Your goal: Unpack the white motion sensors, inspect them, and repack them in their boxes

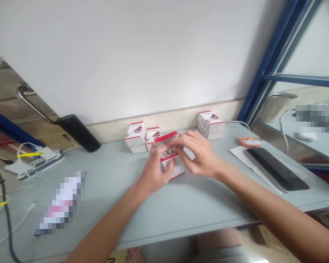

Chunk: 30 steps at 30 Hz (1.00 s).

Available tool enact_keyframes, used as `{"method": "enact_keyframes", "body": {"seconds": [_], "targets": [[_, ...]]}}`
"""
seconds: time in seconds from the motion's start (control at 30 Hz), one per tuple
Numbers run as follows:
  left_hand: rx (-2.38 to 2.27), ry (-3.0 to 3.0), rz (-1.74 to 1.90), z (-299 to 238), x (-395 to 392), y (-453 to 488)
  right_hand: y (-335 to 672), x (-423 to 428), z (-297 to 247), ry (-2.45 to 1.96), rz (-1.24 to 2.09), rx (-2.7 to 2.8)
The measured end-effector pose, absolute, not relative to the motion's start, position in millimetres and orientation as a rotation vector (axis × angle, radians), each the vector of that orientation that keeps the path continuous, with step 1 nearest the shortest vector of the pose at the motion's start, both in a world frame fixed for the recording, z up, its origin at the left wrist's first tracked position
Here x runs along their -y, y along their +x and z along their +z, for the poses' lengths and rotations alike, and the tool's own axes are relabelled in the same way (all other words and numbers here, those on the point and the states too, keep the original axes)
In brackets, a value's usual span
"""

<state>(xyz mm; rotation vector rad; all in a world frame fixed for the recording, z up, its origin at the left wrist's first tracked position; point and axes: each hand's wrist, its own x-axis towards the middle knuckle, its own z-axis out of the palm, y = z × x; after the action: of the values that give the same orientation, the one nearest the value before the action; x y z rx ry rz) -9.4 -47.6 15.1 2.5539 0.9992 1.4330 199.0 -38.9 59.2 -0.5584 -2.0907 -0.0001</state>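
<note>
Centrally, a small carton (178,171) is held over the desk (142,219), between the two hands and nearer the person than the white boxes (135,136) by the wall. Judged by its appearance, it should be light, with walls of thin card: stiff along the edges, easily dented on the broad faces, and perhaps slightly slippery if the print is glossy. The sound grip is low on opposite sides, near the corners, leaving the top free. The left hand (153,171) is wrapped about the carton's left side, its thumb laid across the front face. The right hand (199,153) is bent over the top with thumb and fingers drawn close together; blur prevents telling whether they pinch anything. The carton is white with red bands, one lettered "DETECTOR", a pictured device above it, and a red-edged flap (166,137) raised.
</note>
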Motion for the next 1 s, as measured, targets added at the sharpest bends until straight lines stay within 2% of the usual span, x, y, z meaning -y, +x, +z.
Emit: {"method": "enact_keyframes", "body": {"seconds": [0.23, 0.57, 0.8, 1.0], "targets": [[-1.056, 2.574, 1.423, 14.6, 50.4, -8.8, 197.9, 36.0, 59.0, -0.506, 0.064, 2.003], [-0.989, 2.491, 1.462, 7.6, 46.6, -8.8, 198.4, 36.0, 51.5, -0.534, -0.273, 2.131], [-0.963, 2.448, 1.538, 0.5, 43.1, -10.5, 189.6, 34.5, 39.8, -0.51, -0.157, 1.924], [-0.981, 2.439, 1.522, 2.5, 43.9, -9.5, 188.8, 36.6, 39.9, -0.621, -0.317, 2.004]]}}
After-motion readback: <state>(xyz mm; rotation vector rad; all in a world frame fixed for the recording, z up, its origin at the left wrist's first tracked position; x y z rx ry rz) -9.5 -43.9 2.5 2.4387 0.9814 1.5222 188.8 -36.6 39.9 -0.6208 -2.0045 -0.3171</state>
